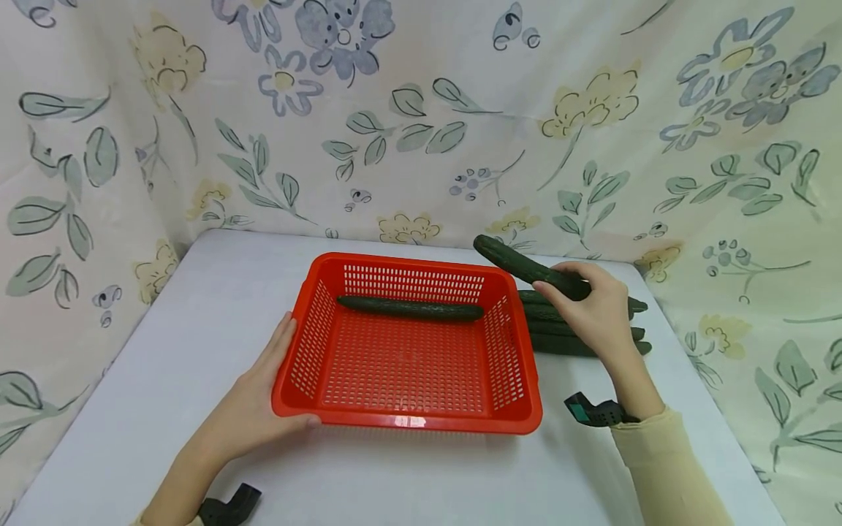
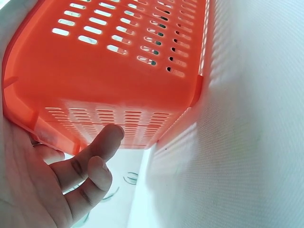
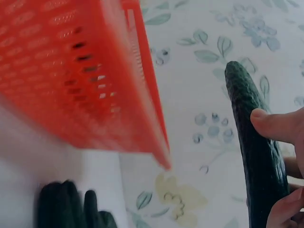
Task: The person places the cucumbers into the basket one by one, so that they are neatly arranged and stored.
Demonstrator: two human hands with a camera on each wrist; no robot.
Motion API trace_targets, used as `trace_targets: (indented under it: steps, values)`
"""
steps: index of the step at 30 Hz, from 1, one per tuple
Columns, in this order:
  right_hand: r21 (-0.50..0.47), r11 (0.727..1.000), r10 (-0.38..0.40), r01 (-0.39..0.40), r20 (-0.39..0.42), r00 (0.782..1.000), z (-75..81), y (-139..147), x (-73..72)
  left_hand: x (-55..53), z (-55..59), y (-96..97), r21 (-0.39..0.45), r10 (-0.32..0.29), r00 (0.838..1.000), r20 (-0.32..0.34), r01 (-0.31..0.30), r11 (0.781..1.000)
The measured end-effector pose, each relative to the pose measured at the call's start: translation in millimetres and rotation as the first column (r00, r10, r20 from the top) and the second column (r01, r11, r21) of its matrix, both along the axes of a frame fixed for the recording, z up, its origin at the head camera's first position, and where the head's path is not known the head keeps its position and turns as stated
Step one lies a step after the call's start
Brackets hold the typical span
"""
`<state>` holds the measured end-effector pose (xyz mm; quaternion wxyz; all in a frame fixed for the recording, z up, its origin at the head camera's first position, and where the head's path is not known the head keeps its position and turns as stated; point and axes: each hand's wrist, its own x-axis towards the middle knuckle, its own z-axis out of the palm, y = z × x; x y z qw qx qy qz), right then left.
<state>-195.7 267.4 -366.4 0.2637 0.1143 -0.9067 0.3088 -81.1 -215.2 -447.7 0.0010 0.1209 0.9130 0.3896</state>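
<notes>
A red plastic basket [image 1: 404, 422] with slotted walls stands on the white table, and one cucumber [image 1: 411, 308] lies along the back of its floor. My left hand [image 1: 253, 402] holds the basket's near left corner, thumb along the front rim and fingers against the left wall; in the left wrist view, fingers [image 2: 97, 152] reach under the rim. Raised over the right side, my right hand [image 1: 595, 299] grips a second cucumber [image 1: 513, 261] near one end. Its tip points up and left, above the basket's back right corner. In the right wrist view, the thumb presses this cucumber [image 3: 249, 114].
Several more cucumbers [image 1: 566, 343] lie side by side on the table just right of the basket, partly hidden by my right hand. A floral curtain [image 1: 421, 146] hangs behind the white table [image 1: 184, 321] and at both sides.
</notes>
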Motion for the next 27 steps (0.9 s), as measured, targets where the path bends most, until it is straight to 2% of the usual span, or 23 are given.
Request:
trace_targets:
  steps: [6,13,20,27]
  values:
    - [0.042,0.995,0.085,-0.085,0.012,0.996,11.5,-25,-9.0,1.0,0.0,0.4,0.006,0.000,1.000,0.006,0.000,1.000]
    - [0.071,0.978,0.194,-0.197,0.052,0.980,19.8,-53,-19.5,0.6,0.0,1.1,0.005,-0.005,1.000,0.002,0.005,1.000]
    - [0.071,0.957,0.266,-0.280,0.161,0.950,33.3,-80,-25.5,-0.7,-1.0,1.3,0.007,-0.010,1.000,-0.003,0.010,1.000]
    - [0.068,0.943,0.309,-0.325,0.182,0.934,40.2,-107,-32.4,-1.6,-0.6,-0.7,0.011,-0.011,1.000,0.000,0.011,1.000]
